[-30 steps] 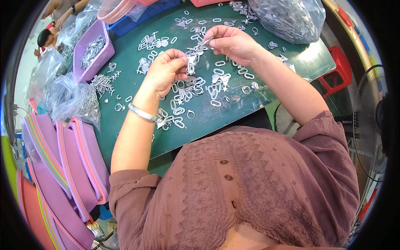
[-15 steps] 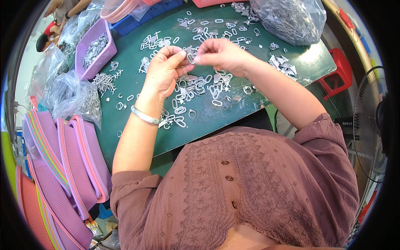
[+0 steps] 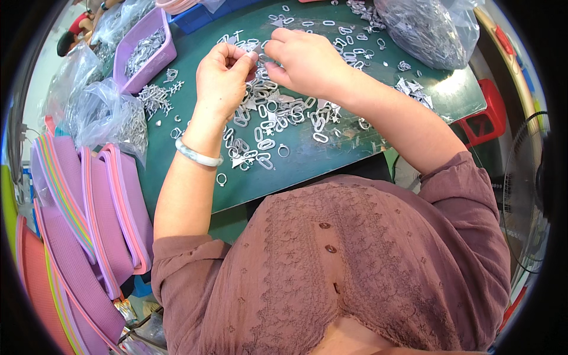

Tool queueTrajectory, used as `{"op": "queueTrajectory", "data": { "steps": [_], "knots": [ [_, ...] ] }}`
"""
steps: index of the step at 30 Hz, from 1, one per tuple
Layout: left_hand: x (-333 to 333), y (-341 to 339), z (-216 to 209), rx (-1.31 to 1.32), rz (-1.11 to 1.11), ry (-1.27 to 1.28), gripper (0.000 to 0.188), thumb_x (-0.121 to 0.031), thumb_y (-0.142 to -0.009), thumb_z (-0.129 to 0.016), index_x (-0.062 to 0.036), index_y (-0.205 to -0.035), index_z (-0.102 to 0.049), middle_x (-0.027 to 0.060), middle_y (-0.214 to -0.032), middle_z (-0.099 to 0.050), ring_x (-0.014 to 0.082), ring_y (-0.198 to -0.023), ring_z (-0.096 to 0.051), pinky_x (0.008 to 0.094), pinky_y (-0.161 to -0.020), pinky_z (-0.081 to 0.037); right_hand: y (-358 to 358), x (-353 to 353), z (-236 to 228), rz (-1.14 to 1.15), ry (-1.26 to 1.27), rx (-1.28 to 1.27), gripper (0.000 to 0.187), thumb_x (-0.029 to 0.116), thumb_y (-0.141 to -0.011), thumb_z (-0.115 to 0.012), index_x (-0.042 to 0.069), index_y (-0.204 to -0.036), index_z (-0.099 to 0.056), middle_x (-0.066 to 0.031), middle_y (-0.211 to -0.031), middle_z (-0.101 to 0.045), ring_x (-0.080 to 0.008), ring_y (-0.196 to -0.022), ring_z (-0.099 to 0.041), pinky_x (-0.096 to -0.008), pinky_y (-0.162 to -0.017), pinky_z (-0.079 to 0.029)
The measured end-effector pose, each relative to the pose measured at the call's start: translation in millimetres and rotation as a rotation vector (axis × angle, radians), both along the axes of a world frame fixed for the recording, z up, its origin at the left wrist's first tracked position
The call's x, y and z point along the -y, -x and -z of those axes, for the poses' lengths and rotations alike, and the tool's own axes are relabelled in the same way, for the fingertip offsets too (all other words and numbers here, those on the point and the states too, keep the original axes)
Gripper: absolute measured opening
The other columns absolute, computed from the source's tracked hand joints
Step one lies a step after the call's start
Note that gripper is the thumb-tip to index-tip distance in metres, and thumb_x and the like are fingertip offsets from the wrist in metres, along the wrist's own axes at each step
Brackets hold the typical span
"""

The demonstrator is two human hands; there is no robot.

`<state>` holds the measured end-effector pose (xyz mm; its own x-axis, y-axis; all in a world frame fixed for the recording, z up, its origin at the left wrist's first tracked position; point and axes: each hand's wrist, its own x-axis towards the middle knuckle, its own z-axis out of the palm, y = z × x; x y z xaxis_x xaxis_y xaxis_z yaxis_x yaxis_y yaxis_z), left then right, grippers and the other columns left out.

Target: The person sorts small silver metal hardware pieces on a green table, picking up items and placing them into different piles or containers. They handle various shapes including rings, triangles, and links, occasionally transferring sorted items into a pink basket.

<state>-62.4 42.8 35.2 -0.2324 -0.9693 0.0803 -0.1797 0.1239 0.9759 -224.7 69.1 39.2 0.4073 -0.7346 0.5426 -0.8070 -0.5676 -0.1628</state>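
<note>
My left hand (image 3: 220, 80), a pale bangle (image 3: 198, 155) on its wrist, is closed in a pinch with thumb against index finger. A small silver-grey metal piece (image 3: 251, 47) shows at its fingertips, its exact shape partly hidden. Just to the right, my right hand (image 3: 310, 62) has its thumb apart from its curled fingers, and nothing shows gripped in it. Under and around both hands, loose metal pieces (image 3: 266, 144) lie scattered: oval links, rings, stars and flat triangles.
On the green table (image 3: 177, 189), a purple basket (image 3: 127, 77) of metal parts stands at far left, near filled plastic bags (image 3: 112, 127). Another full bag (image 3: 426, 35) sits at far right. Stacked purple baskets (image 3: 112, 207) stand left, a red stool (image 3: 488, 115) right.
My right thumb and fingers have parted from the piece that both hands were touching. Both hands sit higher in the picture, and the whole view has shifted slightly.
</note>
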Motion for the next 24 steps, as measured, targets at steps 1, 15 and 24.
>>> {"op": "queueTrajectory", "data": {
  "steps": [1,15,24],
  "knots": [
    [0,-2,-1,0.027,-0.012,-0.003,0.009,-0.006,-0.081,-0.057,-0.0009,-0.080,-0.050,0.0060,-0.076,-0.057,0.0133,-0.067,-0.057,0.0241,-0.063,-0.050,-1,2,1,-0.009,0.042,-0.030,0.017,0.020,-0.072,-0.057,0.004,-0.078,-0.056,-0.0097,-0.079,-0.052,-0.0278,-0.076,-0.056,-0.0371,-0.065,-0.047],
    [9,-49,21,-0.558,-0.048,-0.507,0.009,-0.009,-0.081,-0.048,-0.0035,-0.088,-0.050,0.0086,-0.080,-0.055,0.0211,-0.073,-0.057,0.0326,-0.068,-0.050,14,26,26,-0.100,-0.496,-0.191,0.012,0.015,-0.072,-0.058,0.003,-0.075,-0.058,-0.0114,-0.083,-0.056,-0.0302,-0.080,-0.056,-0.0383,-0.068,-0.045],
    [4,-60,28,-0.041,-0.086,-0.312,0.018,-0.012,-0.074,-0.062,-0.0035,-0.088,-0.055,-0.0026,-0.064,-0.049,0.0056,-0.055,-0.044,0.0193,-0.050,-0.036,21,29,4,-0.020,-0.648,-0.457,0.016,0.005,-0.068,-0.051,0.004,-0.080,-0.060,-0.0160,-0.081,-0.060,-0.0324,-0.081,-0.057,-0.0400,-0.069,-0.046]
  ]
}}
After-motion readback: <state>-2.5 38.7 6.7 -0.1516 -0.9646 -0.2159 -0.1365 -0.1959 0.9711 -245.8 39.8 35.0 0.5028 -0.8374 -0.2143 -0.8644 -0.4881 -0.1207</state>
